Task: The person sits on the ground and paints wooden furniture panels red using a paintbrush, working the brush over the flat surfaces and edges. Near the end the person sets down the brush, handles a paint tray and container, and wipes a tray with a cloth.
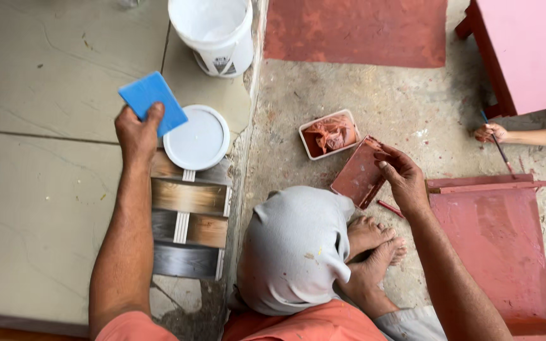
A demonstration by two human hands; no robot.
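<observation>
- The left hand (137,132) has its grip closed on a blue scraper (153,102), thumb pressed over the lower edge, blade pointing toward 12 o'clock. To my eye a firmer pinch further up the card would give more control.
- At 3 o'clock of that hand, touching the scraper's corner, lies a round white lid (196,137); below it, at 6 o'clock, a board of wood-grain samples (189,224).
- The right hand (404,177) has its grip closed on the top edge of a small red panel (359,174), tilted on edge. Steadying it against the floor (412,107) would likely help.
- At 10 o'clock of the panel sits a white tray with red paste (328,134); a white bucket (215,35) stands at 12 o'clock of the lid.
- At 3 o'clock, well apart, another person's hand (491,132) holds a thin brush (499,146).
</observation>
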